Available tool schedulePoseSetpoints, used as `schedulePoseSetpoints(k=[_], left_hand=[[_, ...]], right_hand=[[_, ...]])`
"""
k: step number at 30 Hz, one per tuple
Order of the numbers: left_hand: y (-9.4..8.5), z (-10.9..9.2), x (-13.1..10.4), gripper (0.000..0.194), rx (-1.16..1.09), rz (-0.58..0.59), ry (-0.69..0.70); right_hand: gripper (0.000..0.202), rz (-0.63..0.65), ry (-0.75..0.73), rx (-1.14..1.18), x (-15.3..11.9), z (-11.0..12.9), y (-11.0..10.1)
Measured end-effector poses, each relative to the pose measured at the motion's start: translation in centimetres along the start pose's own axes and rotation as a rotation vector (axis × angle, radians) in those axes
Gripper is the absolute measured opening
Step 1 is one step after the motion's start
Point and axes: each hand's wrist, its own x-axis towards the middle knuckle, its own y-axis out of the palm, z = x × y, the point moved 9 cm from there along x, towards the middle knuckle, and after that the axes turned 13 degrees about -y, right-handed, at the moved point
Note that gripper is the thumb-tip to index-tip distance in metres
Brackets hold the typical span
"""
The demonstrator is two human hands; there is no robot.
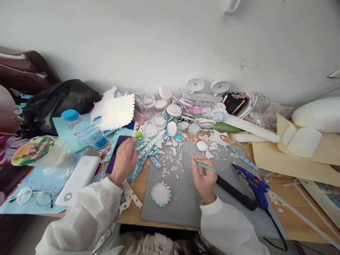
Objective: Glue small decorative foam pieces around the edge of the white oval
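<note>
My right hand [204,179] is closed on teal tweezers [203,164], whose tips point left over the grey cutting mat [183,209]. My left hand [124,159] rests over a dark phone [113,156] beside punched paper strips [143,152], fingers apart, near a small green object [138,135]. What lies under its fingertips is hidden. A round white disc edged with small pale blue pieces [160,194] lies on the mat, lower left. Tiny white bits [172,167] are scattered between my hands, and a white oval piece [202,146] sits above the tweezers.
At the right lie a blue glue gun [255,186] and a black tool [236,193]. A water bottle [86,131], a white power bank [78,180] and glasses [34,196] are at the left. Decorated discs [174,109] pile up along the wall.
</note>
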Motion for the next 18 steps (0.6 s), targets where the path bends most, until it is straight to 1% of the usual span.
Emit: schedulePoseSetpoints(k=[2, 4, 7, 10, 13, 18], left_hand=[[-1.2, 1.2, 0.4, 0.038, 0.038, -0.076, -0.051], [-1.8, 2.5, 0.4, 0.042, 0.155, -0.103, -0.111], [-1.4, 4.3, 0.0, 0.054, 0.324, -0.062, -0.194], [-0.7, 5.5, -0.5, 0.066, 0.391, -0.006, -0.273], [-0.3, 5.7, -0.4, 0.069, 0.411, 0.006, -0.303], [-0.7, 5.2, -0.2, 0.068, 0.407, -0.026, -0.378]], right_hand=[[0.007, -0.007, 0.015, 0.009, 0.1, 0.1, -0.1], [0.007, -0.012, 0.024, 0.017, 0.2, 0.1, -0.1], [0.008, -0.01, 0.028, 0.024, 0.2, 0.3, -0.1], [0.008, -0.003, 0.025, 0.021, 0.3, 0.5, -0.1], [0.008, -0.001, 0.02, 0.015, 0.4, 0.5, -0.1], [0.008, 0.009, 0.008, 0.005, 0.4, 0.5, -0.1]])
